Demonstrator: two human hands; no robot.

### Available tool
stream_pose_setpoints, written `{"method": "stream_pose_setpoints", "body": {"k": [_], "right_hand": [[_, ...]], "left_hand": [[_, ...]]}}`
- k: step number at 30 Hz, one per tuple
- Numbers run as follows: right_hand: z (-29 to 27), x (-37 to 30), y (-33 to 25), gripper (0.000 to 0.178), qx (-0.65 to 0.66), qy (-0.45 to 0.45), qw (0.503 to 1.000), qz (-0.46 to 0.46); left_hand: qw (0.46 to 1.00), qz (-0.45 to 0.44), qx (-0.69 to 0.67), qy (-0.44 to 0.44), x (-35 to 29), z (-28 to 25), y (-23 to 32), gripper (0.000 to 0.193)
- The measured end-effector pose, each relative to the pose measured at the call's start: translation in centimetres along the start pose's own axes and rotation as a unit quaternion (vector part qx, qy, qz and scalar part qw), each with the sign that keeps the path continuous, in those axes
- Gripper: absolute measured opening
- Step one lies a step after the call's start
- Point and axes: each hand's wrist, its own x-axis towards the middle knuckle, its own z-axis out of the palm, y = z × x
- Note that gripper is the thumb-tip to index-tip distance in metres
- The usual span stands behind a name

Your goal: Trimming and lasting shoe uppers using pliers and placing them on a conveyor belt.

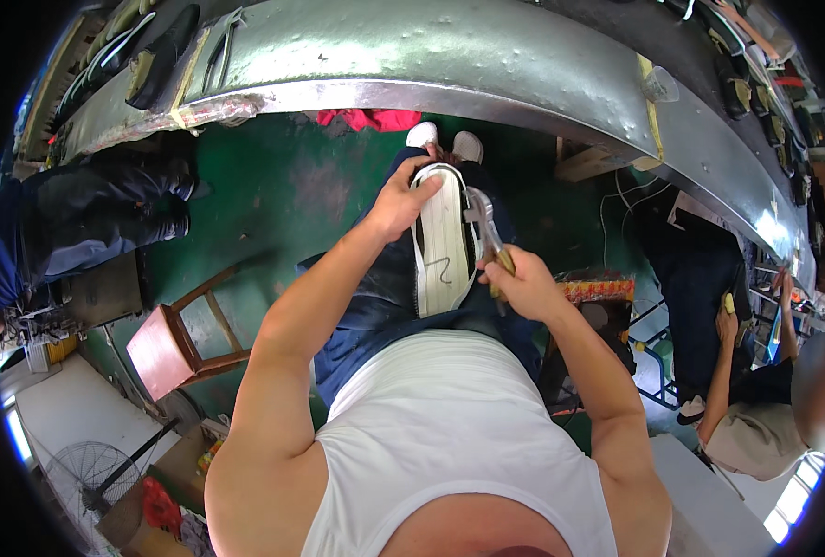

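Note:
A shoe (pixel 442 255) rests on my lap between my thighs, its pale bottom facing up and a dark edge showing along its right side. A thin dark squiggle marks the end nearer me. My left hand (pixel 405 200) is closed round the far left end, with its thumb on the bottom. In my right hand (pixel 516 278) is a pair of pliers (pixel 483 215) with a silver head and yellowish-brown handles. The head lies against or close beside the shoe's right edge; exact contact cannot be made out.
A metal-topped bench (pixel 412 51) curves across the front, with dark shoes (pixel 164 58) at its left. At left stands a wooden stool (pixel 167 348), with a fan (pixel 92 473) behind. Another person (pixel 756 418) works at right. A red cloth (pixel 371 119) lies under the bench.

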Motion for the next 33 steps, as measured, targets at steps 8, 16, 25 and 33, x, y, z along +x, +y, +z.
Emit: {"method": "stream_pose_setpoints", "body": {"k": [8, 16, 25, 33], "right_hand": [[0.9, -2.1, -2.9, 0.024, 0.140, -0.075, 0.983, -0.095], [-0.5, 1.0, -3.4, 0.021, -0.225, -0.047, 0.967, -0.111], [-1.6, 4.5, -3.7, 0.019, -0.189, -0.119, 0.967, -0.119], [-15.6, 8.8, -14.2, 0.049, -0.436, 0.479, 0.722, -0.243]], "left_hand": [[0.952, 0.267, 0.146, -0.018, -4.9, 0.2, 2.2, 0.051], [0.980, 0.164, 0.103, -0.053, -4.4, -0.9, 1.6, 0.047], [0.986, 0.101, -0.127, 0.041, -3.1, -3.5, -1.3, 0.042], [0.853, 0.458, 0.222, 0.117, -7.8, -0.3, 5.3, 0.084]]}}
